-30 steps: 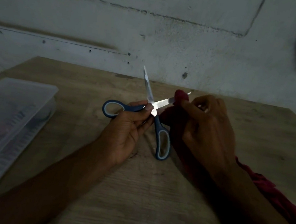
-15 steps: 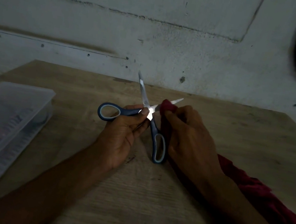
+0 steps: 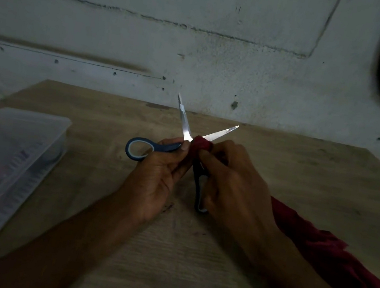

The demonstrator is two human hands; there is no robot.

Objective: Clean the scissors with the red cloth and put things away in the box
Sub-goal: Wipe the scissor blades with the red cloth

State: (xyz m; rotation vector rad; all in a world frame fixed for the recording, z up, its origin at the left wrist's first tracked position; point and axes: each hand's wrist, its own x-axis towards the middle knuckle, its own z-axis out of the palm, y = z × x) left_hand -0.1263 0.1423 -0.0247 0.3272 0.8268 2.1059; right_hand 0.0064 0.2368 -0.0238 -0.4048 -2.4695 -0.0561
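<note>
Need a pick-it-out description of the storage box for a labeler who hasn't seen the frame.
On the wooden table, look to the left edge, well left of the hands and scissors. The box is a long, translucent plastic container, lid on; nothing else here is see-through or rectangular.

We see scissors (image 3: 186,138): bare polished metal blades, glossy, catching bright glare near pivot; handles smooth dark blue plastic with paler lining inside loops. Red cloth (image 3: 330,255) right of scissors: soft matt woven fabric, creased, bunched at blade. Table (image 3: 303,176) under scissors: wood-grain surface, mostly matt, with scuffs and one shiny reflection at near edge. Box (image 3: 1,163) left of scissors: translucent frosted plastic, smooth, ribbed lower side. Wall (image 3: 199,45) beyond scissors: rough, matt painted plaster, cracked and pitted.
</note>
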